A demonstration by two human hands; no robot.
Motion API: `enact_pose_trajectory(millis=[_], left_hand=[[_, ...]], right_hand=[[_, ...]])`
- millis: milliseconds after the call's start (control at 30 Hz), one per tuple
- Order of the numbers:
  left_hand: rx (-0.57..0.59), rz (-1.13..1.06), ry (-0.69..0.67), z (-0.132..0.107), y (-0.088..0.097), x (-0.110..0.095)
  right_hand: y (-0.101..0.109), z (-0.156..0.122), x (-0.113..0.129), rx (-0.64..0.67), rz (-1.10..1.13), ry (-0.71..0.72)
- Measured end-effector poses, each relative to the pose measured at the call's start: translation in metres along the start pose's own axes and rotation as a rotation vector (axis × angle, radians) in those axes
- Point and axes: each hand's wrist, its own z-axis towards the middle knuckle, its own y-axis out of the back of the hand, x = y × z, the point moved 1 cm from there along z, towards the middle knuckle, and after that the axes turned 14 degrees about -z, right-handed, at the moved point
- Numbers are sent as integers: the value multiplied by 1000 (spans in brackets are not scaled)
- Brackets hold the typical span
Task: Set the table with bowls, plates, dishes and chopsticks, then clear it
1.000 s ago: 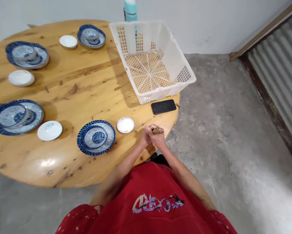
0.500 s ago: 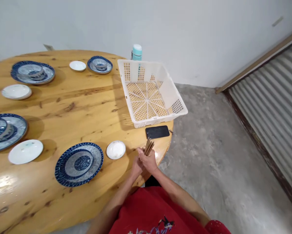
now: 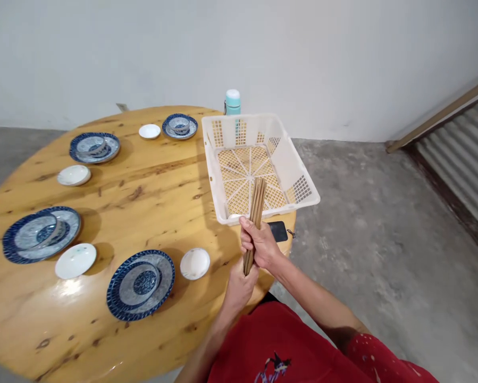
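Right hand (image 3: 262,246) fingers wrapped round bundle of slim brown sticks (image 3: 258,199), by near side of white rectangular plastic basket (image 3: 292,162). Left hand (image 3: 241,287) at bundle's near end; can't tell its finger grip.

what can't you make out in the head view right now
All in the head view:
- Phone: left part hidden by the right hand.
- Sticks: exact count unclear, overlapping; middle covered by that hand's fingers.
- Bottle: lower part behind the basket wall.
- Shirt print: cut off by the bottom edge.
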Motion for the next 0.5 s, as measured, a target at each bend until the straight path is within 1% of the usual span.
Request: enact_pose_trajectory(millis=[67, 133, 333, 400, 433, 500], left_hand=[[-32, -42, 1, 7, -7, -6], [-55, -72, 5, 14, -13, -12], [-130, -32, 5, 30, -27, -28], [-122, 14, 18, 34, -30, -38], [-106, 44, -5, 36, -30, -43], [-61, 103, -120, 36, -29, -54]], right_hand=[[2, 3, 4, -94, -70, 151], [4, 6, 9, -111, -148, 246], [11, 24, 26, 99, -325, 224], [10, 30, 35, 120, -383, 263], [10, 35, 42, 114, -410, 286], [12, 49, 63, 89, -465, 340]])
